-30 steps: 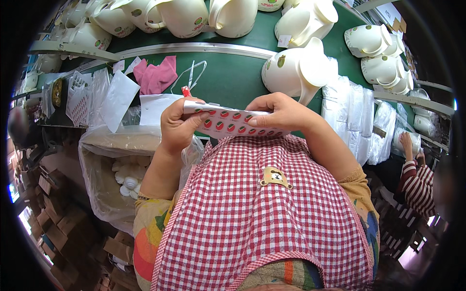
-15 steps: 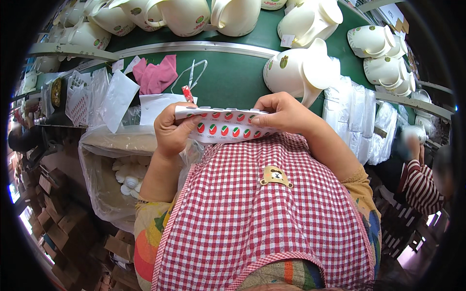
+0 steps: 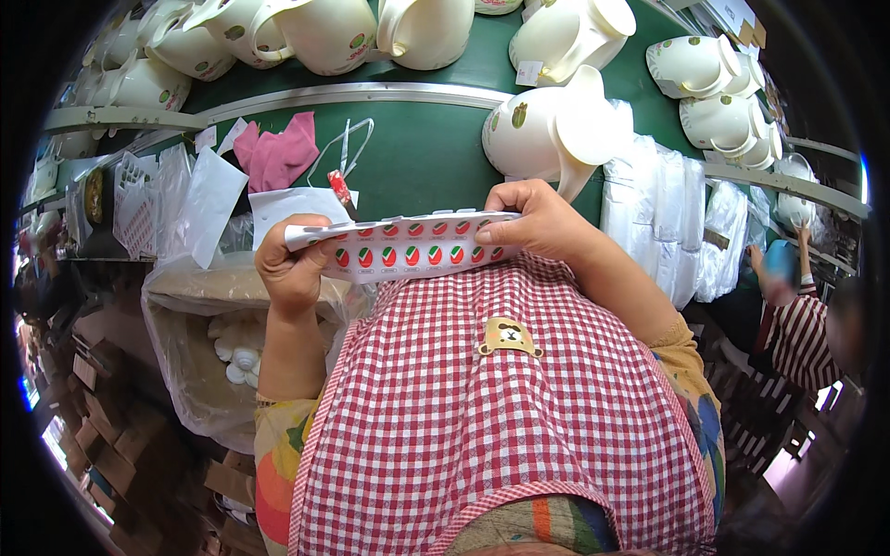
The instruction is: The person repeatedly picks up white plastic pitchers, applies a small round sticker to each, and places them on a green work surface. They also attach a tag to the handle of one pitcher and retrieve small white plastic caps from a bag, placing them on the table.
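Observation:
A white sheet of stickers (image 3: 422, 259) with rows of red and green ovals is held in front of my chest, above the checked apron. My left hand (image 3: 292, 266) grips its left end, which curls over between thumb and fingers. My right hand (image 3: 538, 221) pinches the right end, thumb on the printed face. The sheet's upper edge is folded back. Beyond my right hand, a cream pitcher (image 3: 524, 137) lies on its side on the green bench. Past the sheet's left part are a small red-wrapped item (image 3: 340, 188) and a white paper (image 3: 278, 208).
Several cream pitchers (image 3: 324, 37) line the bench's far side. A pink cloth (image 3: 276, 151) lies at the left; clear plastic bags (image 3: 654, 218) are stacked at the right. Below left, a plastic-lined box (image 3: 185, 334) contains white parts. Another person's striped sleeve (image 3: 802, 343) shows at far right.
My left hand has moved left and slightly down, and more of the sheet's left end shows. My right hand keeps its hold. The other person's hand has reached up to a pitcher.

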Available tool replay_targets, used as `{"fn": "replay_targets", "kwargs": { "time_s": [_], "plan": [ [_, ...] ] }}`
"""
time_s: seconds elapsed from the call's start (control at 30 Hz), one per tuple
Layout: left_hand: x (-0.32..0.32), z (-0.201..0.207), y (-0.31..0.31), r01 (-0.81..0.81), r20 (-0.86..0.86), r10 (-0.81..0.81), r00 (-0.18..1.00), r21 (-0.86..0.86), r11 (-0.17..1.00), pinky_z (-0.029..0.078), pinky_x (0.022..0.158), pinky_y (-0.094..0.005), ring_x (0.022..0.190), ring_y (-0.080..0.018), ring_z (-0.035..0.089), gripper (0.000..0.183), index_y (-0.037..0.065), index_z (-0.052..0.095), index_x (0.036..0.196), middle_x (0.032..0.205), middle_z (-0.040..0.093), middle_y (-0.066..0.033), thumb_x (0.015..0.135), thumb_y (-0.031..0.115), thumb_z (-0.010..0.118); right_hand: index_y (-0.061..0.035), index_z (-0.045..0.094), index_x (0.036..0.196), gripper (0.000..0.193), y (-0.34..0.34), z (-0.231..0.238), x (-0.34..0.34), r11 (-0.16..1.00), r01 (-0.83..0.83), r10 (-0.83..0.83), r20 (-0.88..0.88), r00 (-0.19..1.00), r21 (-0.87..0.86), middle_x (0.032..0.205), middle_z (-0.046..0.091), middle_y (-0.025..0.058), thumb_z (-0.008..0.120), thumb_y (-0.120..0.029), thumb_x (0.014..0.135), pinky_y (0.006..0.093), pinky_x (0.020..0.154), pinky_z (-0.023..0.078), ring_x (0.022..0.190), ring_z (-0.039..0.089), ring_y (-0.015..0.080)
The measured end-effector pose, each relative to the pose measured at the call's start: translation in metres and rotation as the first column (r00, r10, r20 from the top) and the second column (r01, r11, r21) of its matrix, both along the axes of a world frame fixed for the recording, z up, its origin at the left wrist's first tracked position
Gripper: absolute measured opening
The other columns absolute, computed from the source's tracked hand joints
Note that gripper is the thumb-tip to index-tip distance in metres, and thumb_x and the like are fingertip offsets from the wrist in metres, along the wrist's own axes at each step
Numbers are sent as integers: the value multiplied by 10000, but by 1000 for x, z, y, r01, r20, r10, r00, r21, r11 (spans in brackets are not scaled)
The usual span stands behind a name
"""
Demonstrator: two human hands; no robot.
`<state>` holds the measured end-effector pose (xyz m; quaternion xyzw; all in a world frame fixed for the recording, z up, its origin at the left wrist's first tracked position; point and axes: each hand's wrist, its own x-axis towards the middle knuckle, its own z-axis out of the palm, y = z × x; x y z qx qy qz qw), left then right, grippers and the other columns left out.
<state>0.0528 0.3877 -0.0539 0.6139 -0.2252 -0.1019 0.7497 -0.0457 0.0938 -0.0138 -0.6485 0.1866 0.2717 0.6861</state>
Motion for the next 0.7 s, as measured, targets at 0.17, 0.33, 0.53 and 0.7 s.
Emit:
{"fn": "replay_targets", "kwargs": {
  "time_s": [0.17, 0.33, 0.53, 0.7],
  "plan": [
    [-3, 2, 1, -33, 24, 34, 999, -47, 998, 499, 701, -265, 792, -139, 598, 248, -2, 591, 913, 924, 644, -98, 711, -91, 703, -29, 633, 759, 179, -1, 1, -7, 991, 75, -76, 4, 997, 112, 730, 620, 13, 749, -164, 758, 224, 633, 450, 694, 548, 75],
    [-2, 1, 6, -45, 45, 46, 998, -27, 999, 499, 703, -265, 792, -145, 595, 248, 10, 590, 891, 926, 641, -95, 701, -97, 709, -29, 635, 773, 121, -3, -3, -15, 966, 162, -153, -61, 986, 199, 761, 627, 19, 716, -119, 787, 219, 629, 450, 693, 551, 73],
    [-3, 2, 10, -50, 23, 51, 998, -38, 998, 502, 699, -268, 788, -147, 594, 254, 16, 587, 902, 917, 636, -97, 704, -83, 712, -32, 637, 813, 64, 1, 1, -21, 919, 260, -267, -18, 964, 295, 787, 644, 34, 688, -69, 802, 224, 662, 486, 707, 584, 85],
    [-1, 2, 17, -62, 44, 64, 997, -33, 998, 504, 694, -269, 782, -148, 592, 250, 12, 580, 910, 916, 633, -99, 713, -61, 715, -22, 637, 847, 79, -3, -1, -25, 907, 264, -259, -60, 964, 327, 830, 654, 51, 685, -66, 802, 245, 703, 509, 753, 607, 103]
  ]
}}
